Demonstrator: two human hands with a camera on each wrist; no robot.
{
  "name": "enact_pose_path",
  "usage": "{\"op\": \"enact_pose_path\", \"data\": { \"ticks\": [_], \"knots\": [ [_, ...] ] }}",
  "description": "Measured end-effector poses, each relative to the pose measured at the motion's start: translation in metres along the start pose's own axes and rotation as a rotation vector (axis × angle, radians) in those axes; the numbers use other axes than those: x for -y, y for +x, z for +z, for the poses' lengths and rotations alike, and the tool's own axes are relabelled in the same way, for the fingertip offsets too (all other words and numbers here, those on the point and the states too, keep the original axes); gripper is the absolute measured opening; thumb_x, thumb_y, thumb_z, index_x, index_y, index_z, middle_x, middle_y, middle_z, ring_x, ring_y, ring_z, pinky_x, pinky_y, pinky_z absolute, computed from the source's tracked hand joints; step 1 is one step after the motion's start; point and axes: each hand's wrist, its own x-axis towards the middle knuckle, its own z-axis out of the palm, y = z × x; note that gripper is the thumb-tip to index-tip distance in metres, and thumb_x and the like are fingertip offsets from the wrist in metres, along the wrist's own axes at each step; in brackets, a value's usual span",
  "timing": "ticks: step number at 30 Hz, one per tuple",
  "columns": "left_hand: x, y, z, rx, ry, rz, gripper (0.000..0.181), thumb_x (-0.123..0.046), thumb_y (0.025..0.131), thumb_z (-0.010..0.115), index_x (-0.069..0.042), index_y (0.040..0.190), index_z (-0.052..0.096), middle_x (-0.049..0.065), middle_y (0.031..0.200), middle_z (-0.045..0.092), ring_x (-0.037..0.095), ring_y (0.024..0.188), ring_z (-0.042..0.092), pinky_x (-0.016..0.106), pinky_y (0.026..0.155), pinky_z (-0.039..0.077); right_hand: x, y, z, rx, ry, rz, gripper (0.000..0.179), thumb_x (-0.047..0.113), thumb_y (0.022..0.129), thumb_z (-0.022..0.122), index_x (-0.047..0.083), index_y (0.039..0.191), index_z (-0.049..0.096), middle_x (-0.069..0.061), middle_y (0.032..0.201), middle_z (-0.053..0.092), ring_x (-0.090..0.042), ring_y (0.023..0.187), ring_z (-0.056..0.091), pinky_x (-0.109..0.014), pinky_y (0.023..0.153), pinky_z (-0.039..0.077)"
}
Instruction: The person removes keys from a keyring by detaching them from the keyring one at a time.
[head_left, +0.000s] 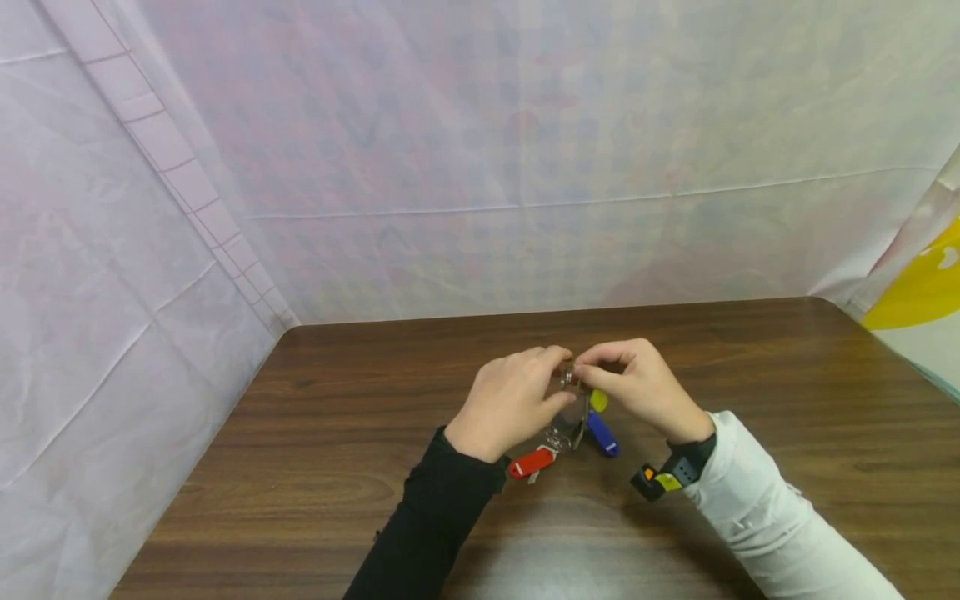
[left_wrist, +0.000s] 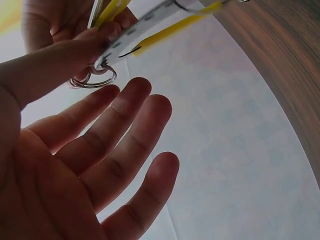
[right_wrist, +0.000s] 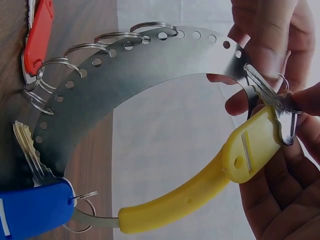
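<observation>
A large metal key ring [right_wrist: 135, 65] has holes along its rim and a yellow handle [right_wrist: 175, 202]. My left hand [head_left: 513, 404] grips the end of its metal plate, thumb across it, other fingers spread in the left wrist view. My right hand [head_left: 637, 387] pinches the small split ring of a key [right_wrist: 262, 85] with a yellow tag [right_wrist: 252, 145], beside that plate end. A key with a blue tag [right_wrist: 35, 210] hangs near the handle's other end. On the opposite side is a red tag [head_left: 532, 462] with its key. Several small split rings [right_wrist: 87, 47] line the holes.
Below the hands lies a brown wooden table [head_left: 315, 467]. White patterned sheeting [head_left: 525, 167] rises behind and to the left of it. At the far right is a yellow patch [head_left: 918, 287]. A black strap with a small device [head_left: 667, 475] circles the right wrist.
</observation>
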Motion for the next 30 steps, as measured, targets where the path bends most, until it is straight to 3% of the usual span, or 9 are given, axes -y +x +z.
{"op": "enact_pose_path", "data": {
  "ticks": [4,11,21,30],
  "knots": [
    [0.0004,0.0002,0.0008,-0.006,-0.003,0.002,0.035,-0.034,0.089,0.066,-0.021,0.121,0.059,-0.005,0.11,0.067,0.008,0.093,0.065,0.021,0.072,0.05,0.0011,-0.0005,0.0004,0.001,0.004,0.003,0.014,0.01,0.091,0.063,0.0,0.092,0.072,-0.004,0.081,0.072,-0.006,0.066,0.063,-0.027,0.058,0.052],
    [0.0002,0.0006,0.0007,-0.023,-0.009,0.005,0.028,-0.034,0.09,0.064,-0.021,0.115,0.066,-0.005,0.101,0.068,0.007,0.086,0.064,0.019,0.069,0.049,0.0012,-0.0008,0.0011,0.023,0.028,0.005,0.015,0.009,0.091,0.062,-0.002,0.093,0.072,-0.017,0.085,0.072,-0.007,0.064,0.063,-0.027,0.057,0.052],
    [-0.0001,0.0014,0.001,-0.021,-0.019,0.012,0.026,-0.039,0.093,0.058,-0.022,0.109,0.069,-0.007,0.092,0.067,0.003,0.074,0.059,0.016,0.061,0.042,0.0001,-0.0015,-0.001,0.034,0.026,-0.007,0.014,0.009,0.091,0.062,0.0,0.091,0.072,0.006,0.076,0.071,-0.008,0.06,0.062,-0.027,0.054,0.051],
    [0.0007,0.0012,0.0008,-0.013,-0.033,0.012,0.025,-0.039,0.094,0.056,-0.022,0.107,0.069,-0.008,0.084,0.067,0.0,0.064,0.053,0.015,0.056,0.038,0.0019,-0.0015,0.0001,0.05,0.038,-0.005,0.013,0.008,0.091,0.062,0.0,0.091,0.073,0.002,0.08,0.072,-0.007,0.062,0.062,-0.027,0.055,0.051]
  ]
}}
